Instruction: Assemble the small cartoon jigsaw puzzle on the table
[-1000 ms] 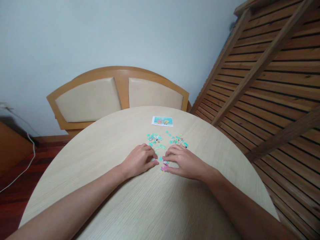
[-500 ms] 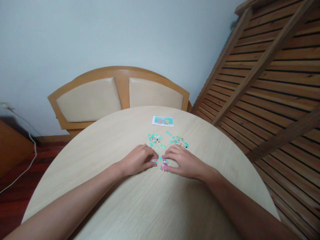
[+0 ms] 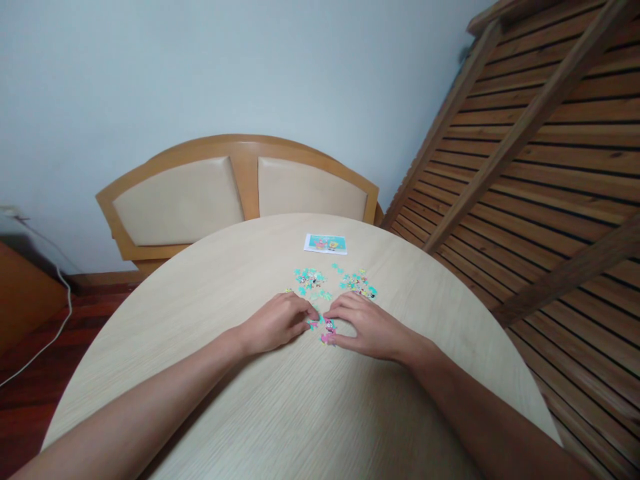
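Observation:
My left hand [image 3: 281,323] rests on the table with its thumb and forefinger closed round a small pink and teal jigsaw puzzle piece [image 3: 314,325]. Just to the right, my right hand [image 3: 364,324] holds a little cluster of joined puzzle pieces [image 3: 329,327] between thumb and fingers. That cluster is mostly pink and shows part of a cartoon face. Between the two hands a narrow gap remains, with a bit of teal at its far end. Behind the fingers lie several loose teal pieces [image 3: 321,295].
Two heaps of loose pieces, a left heap [image 3: 310,277] and a right heap [image 3: 356,283], lie beyond my hands. Farther back is a printed picture card [image 3: 325,244]. A padded chair back [image 3: 245,180] stands behind the round table [image 3: 240,400], with wooden slats [image 3: 550,153] leaning at right.
My left thumb has drawn closer to the forefinger, and more of the pink and teal piece shows beside the fingertips. My right hand has stayed almost still on its cluster.

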Action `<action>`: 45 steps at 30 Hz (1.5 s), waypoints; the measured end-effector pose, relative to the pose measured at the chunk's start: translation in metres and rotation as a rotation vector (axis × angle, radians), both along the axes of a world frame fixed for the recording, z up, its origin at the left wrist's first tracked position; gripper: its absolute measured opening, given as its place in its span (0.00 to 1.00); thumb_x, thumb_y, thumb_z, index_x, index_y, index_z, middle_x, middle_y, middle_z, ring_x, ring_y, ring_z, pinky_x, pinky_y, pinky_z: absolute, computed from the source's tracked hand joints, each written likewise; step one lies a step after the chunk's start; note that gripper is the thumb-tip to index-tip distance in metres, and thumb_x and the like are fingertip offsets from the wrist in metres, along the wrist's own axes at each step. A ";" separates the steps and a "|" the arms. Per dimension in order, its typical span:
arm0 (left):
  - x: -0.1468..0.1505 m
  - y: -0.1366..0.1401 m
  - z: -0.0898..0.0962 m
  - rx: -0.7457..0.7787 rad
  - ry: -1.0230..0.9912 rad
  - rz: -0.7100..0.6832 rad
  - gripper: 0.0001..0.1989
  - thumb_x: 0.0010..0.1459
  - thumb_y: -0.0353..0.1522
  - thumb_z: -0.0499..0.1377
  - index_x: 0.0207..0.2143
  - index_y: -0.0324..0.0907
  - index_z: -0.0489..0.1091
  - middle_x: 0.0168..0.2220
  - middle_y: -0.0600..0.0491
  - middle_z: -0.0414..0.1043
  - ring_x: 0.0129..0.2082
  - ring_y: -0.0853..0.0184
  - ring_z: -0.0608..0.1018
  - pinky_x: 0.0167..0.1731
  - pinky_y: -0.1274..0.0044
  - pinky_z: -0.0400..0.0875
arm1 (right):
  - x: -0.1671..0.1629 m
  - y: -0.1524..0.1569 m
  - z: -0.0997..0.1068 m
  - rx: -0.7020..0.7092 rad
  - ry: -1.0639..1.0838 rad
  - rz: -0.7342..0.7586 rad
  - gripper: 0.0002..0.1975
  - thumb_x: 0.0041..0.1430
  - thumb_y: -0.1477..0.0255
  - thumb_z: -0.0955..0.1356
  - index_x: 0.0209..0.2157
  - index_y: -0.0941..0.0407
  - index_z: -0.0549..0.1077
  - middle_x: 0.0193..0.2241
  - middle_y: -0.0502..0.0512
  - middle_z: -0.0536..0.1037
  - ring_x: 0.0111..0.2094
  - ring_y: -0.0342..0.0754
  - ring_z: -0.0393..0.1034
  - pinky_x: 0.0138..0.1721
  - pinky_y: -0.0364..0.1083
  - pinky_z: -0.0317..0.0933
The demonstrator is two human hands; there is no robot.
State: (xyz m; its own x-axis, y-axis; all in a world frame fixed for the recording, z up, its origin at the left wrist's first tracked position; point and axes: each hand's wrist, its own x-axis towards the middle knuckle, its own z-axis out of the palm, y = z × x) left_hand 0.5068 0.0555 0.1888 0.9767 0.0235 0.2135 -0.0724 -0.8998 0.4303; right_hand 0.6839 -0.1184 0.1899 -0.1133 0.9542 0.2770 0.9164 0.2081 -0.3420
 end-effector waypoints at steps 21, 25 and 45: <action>-0.002 0.024 -0.004 0.030 -0.042 0.196 0.09 0.60 0.30 0.61 0.43 0.45 0.74 0.45 0.50 0.75 0.46 0.60 0.75 0.49 0.66 0.70 | 0.057 -0.013 -0.006 0.013 -0.081 -0.419 0.16 0.61 0.65 0.70 0.49 0.56 0.74 0.47 0.61 0.77 0.49 0.57 0.69 0.52 0.55 0.62; 0.000 0.035 -0.014 0.067 -0.090 0.273 0.08 0.61 0.31 0.57 0.43 0.43 0.72 0.43 0.48 0.75 0.46 0.59 0.75 0.49 0.65 0.71 | 0.067 -0.015 -0.015 -0.005 -0.081 -0.466 0.18 0.62 0.62 0.68 0.51 0.56 0.73 0.48 0.61 0.76 0.51 0.58 0.68 0.53 0.56 0.61; 0.011 0.026 -0.015 0.216 0.024 0.020 0.28 0.68 0.41 0.51 0.67 0.46 0.54 0.67 0.47 0.58 0.68 0.52 0.58 0.65 0.54 0.50 | 0.016 0.007 -0.018 -0.060 -0.080 -0.260 0.28 0.68 0.56 0.61 0.64 0.53 0.64 0.64 0.58 0.65 0.66 0.60 0.52 0.65 0.64 0.45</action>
